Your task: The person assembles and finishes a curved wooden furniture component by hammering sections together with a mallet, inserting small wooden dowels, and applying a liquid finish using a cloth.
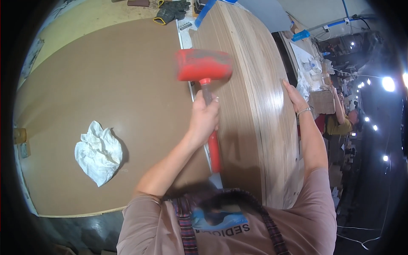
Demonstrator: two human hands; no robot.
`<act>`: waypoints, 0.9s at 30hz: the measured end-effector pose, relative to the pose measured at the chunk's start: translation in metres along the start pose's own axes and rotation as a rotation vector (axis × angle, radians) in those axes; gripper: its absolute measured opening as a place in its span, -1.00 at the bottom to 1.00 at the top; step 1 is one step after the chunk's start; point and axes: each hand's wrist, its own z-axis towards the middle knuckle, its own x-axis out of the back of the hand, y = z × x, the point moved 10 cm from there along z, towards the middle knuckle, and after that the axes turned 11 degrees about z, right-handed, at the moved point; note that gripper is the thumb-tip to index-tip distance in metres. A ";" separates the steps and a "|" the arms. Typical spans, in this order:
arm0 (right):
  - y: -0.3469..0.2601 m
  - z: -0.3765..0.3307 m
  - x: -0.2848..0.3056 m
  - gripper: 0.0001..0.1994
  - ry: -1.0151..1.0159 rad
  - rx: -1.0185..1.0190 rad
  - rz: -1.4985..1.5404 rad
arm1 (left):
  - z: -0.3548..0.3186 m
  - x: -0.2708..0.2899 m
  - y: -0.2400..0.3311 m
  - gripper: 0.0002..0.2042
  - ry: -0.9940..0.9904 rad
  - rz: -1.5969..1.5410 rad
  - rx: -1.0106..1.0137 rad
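Observation:
My left hand [204,121] grips the handle of a red rubber mallet [204,64]. Its head is raised and blurred above the edge of a tall wooden panel stack [259,127]. The stack stands on edge, pale striped wood with a glossy face, and runs from my chest toward the far end. My right hand [293,95] lies flat with fingers spread on the right side of this stack, a thin bracelet at the wrist.
A wide brown board tabletop [106,85] fills the left, with a crumpled white rag [98,153] on it. Dark work gloves [172,10] and blue tape [204,12] lie at the far end. Another person [340,119] works at the right amid workshop clutter and lights.

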 end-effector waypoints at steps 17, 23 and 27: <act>-0.014 -0.006 0.000 -0.32 0.092 0.129 -0.146 | -0.031 -0.003 -0.017 -0.93 -0.043 0.046 0.051; -0.018 -0.024 0.020 -0.31 0.250 0.199 -0.322 | -0.075 0.006 -0.042 -0.90 -0.017 0.038 0.122; 0.018 -0.086 0.047 -0.24 0.300 0.202 -0.367 | -0.107 0.007 -0.058 -0.87 -0.072 0.071 0.158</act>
